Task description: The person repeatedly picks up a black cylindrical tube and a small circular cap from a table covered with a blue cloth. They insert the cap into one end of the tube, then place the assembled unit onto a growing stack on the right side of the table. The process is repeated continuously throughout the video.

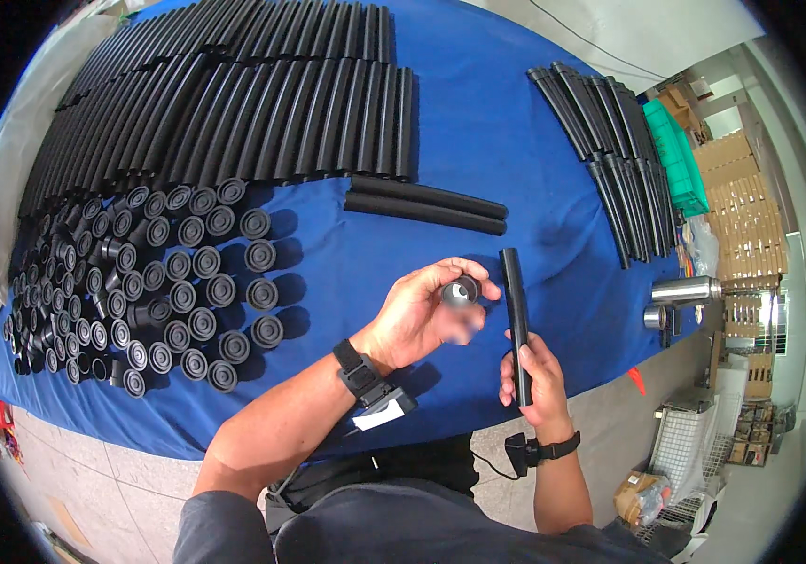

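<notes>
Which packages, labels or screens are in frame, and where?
Cardboard boxes: stacked at the right edge beyond the table, tan, rectangular.
Green crate: right of the black tube row, upper right, rectangular plastic.
White tag: hanging below the left wrist strap, small, rectangular.
Small box: on the floor lower right, brown cardboard.
No screens visible.
</notes>
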### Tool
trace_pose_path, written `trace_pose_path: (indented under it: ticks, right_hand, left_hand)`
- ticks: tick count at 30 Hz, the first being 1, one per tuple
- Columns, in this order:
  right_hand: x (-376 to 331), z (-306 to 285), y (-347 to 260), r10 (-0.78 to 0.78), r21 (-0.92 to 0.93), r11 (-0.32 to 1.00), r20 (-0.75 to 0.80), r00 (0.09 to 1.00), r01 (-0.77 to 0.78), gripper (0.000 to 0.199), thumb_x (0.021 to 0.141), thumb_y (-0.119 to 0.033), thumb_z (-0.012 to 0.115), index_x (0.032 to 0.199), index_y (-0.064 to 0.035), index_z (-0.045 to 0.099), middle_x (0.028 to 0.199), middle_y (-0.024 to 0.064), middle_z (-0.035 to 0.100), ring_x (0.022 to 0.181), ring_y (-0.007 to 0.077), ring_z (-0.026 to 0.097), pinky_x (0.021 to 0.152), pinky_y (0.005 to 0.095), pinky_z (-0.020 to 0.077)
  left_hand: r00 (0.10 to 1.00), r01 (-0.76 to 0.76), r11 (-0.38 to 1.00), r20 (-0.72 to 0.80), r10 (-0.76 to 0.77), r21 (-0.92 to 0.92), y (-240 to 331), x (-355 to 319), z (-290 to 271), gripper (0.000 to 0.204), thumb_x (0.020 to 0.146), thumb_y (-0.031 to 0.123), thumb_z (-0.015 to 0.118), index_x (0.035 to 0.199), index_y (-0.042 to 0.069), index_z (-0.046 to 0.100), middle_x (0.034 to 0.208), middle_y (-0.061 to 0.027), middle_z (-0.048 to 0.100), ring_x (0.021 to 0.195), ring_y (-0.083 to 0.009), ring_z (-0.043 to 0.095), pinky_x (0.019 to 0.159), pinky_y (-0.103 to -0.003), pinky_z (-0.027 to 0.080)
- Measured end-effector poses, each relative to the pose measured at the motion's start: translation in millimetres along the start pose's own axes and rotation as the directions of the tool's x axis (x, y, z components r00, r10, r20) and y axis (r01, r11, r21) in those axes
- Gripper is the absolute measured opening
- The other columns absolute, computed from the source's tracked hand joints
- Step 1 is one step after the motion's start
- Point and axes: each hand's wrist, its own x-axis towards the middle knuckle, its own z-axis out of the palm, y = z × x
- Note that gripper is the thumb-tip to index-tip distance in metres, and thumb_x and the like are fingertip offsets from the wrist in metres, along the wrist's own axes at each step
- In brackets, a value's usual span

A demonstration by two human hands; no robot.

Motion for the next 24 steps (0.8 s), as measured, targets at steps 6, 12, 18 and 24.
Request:
trace_pose_path:
  ticks: [6, 12, 18, 24]
  right_hand:
    - [0.5, -1.2, 1.1, -0.002, 0.002, 1.000, 0.004, 1.000, 0.002, 0.033, 0.106, -0.025, 0.055, 0.131, -0.0045, 0.050, 0.079, 0.0102, 0.062, 0.059, 0.0159, 0.061, 0.049, 0.0318, 0.0529]
    - [0.0, 1.1, -0.3, -0.009, -0.014, 1.000, 0.006, 1.000, 0.010, 0.034, 0.105, -0.026, 0.056, 0.131, -0.0041, 0.050, 0.079, 0.0102, 0.062, 0.059, 0.0158, 0.061, 0.049, 0.0314, 0.0528]
    - [-1.1, -2.1, 1.2, -0.014, 0.016, 1.000, 0.014, 1.000, 0.014, 0.037, 0.105, -0.027, 0.057, 0.132, -0.0035, 0.050, 0.081, 0.0107, 0.062, 0.060, 0.0166, 0.061, 0.049, 0.0316, 0.0531]
    - [-34.6, 21.5, -4.3, -0.157, 0.025, 0.988, 0.158, 0.975, 0.155, 0.043, 0.105, -0.026, 0.055, 0.137, 0.0027, 0.048, 0.090, 0.0141, 0.063, 0.062, 0.0171, 0.062, 0.048, 0.0298, 0.0517]
  left_hand:
    - [0.995, -0.035, 0.997, 0.097, 0.028, 0.071, 1.1, -2.0, -1.7, 0.030, 0.108, 0.031, 0.049, 0.117, 0.005, 0.062, 0.105, -0.0198, 0.070, 0.059, -0.0176, 0.059, 0.041, -0.022, 0.041]
    - [0.983, 0.014, 1.000, 0.184, -0.016, 0.015, 2.1, -3.0, -5.9, 0.032, 0.109, 0.033, 0.047, 0.115, 0.005, 0.062, 0.100, -0.0204, 0.070, 0.053, -0.0144, 0.055, 0.040, -0.022, 0.039]
    - [0.981, -0.005, 0.997, 0.191, -0.009, 0.073, 0.2, -3.9, -7.1, 0.036, 0.108, 0.037, 0.049, 0.112, 0.005, 0.065, 0.096, -0.0177, 0.069, 0.054, -0.0127, 0.054, 0.041, -0.021, 0.039]
    - [0.970, -0.226, 0.951, -0.043, 0.239, 0.210, 14.0, -1.6, -5.4, 0.041, 0.103, 0.049, 0.056, 0.102, 0.009, 0.067, 0.082, -0.0033, 0.059, 0.067, -0.0147, 0.052, 0.055, -0.027, 0.039]
